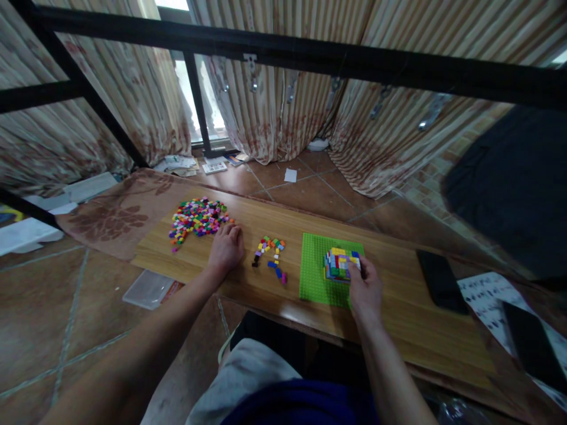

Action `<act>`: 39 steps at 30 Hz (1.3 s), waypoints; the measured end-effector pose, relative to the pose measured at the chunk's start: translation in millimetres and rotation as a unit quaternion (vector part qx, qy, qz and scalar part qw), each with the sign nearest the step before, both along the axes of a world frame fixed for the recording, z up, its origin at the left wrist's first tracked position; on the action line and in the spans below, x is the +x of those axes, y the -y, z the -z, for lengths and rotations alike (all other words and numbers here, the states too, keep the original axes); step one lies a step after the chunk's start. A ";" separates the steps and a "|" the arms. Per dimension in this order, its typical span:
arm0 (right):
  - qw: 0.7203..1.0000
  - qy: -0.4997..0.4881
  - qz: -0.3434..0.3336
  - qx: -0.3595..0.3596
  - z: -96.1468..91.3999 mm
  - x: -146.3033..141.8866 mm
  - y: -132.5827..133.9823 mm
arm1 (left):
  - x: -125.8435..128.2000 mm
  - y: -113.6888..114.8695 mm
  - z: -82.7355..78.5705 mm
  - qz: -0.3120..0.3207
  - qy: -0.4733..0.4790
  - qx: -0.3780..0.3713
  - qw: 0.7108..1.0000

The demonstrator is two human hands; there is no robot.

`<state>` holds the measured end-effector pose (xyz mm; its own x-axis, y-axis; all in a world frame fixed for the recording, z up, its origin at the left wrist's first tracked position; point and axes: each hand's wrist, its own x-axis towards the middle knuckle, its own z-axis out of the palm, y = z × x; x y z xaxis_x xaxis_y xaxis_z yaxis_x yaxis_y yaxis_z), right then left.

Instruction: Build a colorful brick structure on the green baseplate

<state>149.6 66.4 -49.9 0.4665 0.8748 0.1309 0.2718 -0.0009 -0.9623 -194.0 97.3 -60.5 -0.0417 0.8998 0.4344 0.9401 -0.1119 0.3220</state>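
Observation:
A green baseplate [315,271] lies on a long wooden board [398,319]. On it stands a small block built of many-coloured bricks [339,262]. My right hand [365,289] is at the block's right side, fingers curled with the fingertips pressed on its top edge. My left hand [227,248] rests palm down on the board, fingers stretched toward a big heap of loose coloured bricks [197,218]. Between my hands lies a small scatter of bricks [270,254].
Two dark phones [440,280] [531,345] lie at the right, the far one on a printed sheet [487,295]. A clear plastic bag [150,289] lies on the tiled floor at left. Black metal bars [283,50] cross overhead; curtains hang behind. My knee [252,378] is under the board.

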 end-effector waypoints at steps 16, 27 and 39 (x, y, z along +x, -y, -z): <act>1.000 -0.021 0.003 -0.001 -6.0 -2.7 2.3 | -0.6 -0.5 0.6 0.002 -0.005 0.006 1.000; 0.989 0.145 0.001 0.018 -27.6 1.1 8.1 | -0.7 -0.3 0.4 0.003 -0.001 0.004 1.000; 0.937 0.251 -0.232 0.077 -43.7 -89.8 15.4 | 0.7 0.3 -1.2 0.004 0.010 0.000 1.000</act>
<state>59.8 51.0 -6.2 -0.1141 0.9210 0.3724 0.6269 0.3575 -0.6922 -193.3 97.0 -59.3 -0.0429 0.9005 0.4328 0.9323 -0.1197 0.3414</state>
